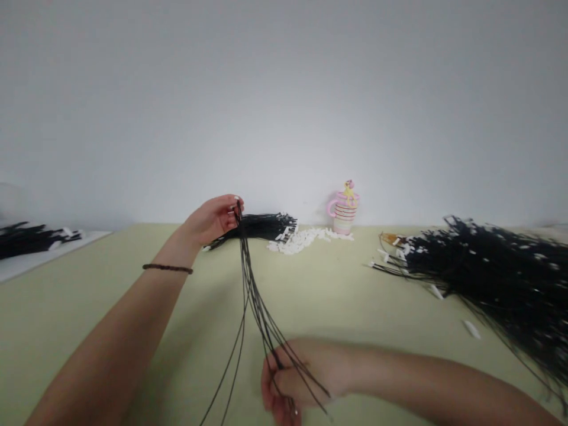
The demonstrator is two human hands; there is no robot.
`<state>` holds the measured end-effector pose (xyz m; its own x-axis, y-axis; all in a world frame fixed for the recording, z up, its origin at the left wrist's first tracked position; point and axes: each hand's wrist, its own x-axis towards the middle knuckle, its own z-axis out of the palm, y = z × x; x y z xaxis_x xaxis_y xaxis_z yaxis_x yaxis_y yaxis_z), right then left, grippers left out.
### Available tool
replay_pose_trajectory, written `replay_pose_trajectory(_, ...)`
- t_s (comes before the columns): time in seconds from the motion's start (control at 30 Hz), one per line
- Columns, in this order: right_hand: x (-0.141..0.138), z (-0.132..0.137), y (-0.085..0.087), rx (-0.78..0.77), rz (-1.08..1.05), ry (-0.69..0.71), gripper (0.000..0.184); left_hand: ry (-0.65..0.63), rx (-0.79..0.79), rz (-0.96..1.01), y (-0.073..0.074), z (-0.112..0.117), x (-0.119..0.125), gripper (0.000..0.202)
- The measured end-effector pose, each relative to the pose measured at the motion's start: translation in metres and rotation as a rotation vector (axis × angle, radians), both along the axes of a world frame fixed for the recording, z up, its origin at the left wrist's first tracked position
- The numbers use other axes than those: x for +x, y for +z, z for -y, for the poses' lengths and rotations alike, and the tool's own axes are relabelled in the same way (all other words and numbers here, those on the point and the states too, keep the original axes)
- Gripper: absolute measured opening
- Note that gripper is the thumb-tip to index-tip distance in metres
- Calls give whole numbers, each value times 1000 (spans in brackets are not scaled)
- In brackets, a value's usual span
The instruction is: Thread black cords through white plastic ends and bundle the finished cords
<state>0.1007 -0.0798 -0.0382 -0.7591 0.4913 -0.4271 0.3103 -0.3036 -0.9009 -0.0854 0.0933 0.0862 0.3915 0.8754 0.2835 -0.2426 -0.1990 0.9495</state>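
Note:
A bundle of thin black cords [249, 278] hangs from my left hand [217, 218], whose fingertips pinch its upper end above the table. Lower down the strands fan out, and two of them swing apart to the left. My right hand [299, 376], slightly blurred near the front edge of the view, is closed round some of the lower strands, while others pass across the back of it. Behind my left hand lies a sheaf of black cords [266, 225] with white tips. Small white pieces [297, 239] are heaped beside that sheaf.
A big tangled pile of black cords [492, 272] covers the right side of the green table [346, 296]. Two loose white pieces lie near it. A pink striped mug [344, 216] stands against the wall. More black cords [31, 239] rest on a white surface at far left.

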Motion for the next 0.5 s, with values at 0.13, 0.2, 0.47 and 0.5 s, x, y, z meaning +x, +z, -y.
replay_pose_trajectory(0.13, 7, 9, 14, 309, 327, 64, 10, -68, -126, -147, -27, -16, 1, 9)
replay_pose_trajectory(0.2, 12, 15, 29, 655, 488, 94, 11, -98, -107, -216, -39, -19, 4, 11)
replay_pose_trajectory(0.47, 6, 43, 51, 1234, 888, 363, 64, -283, -163, -553, -70, -27, 3, 32)
replay_pose_trajectory(0.5, 8, 44, 53, 1270, 870, 378, 61, -306, -189, -598, -75, -28, 2, 33)
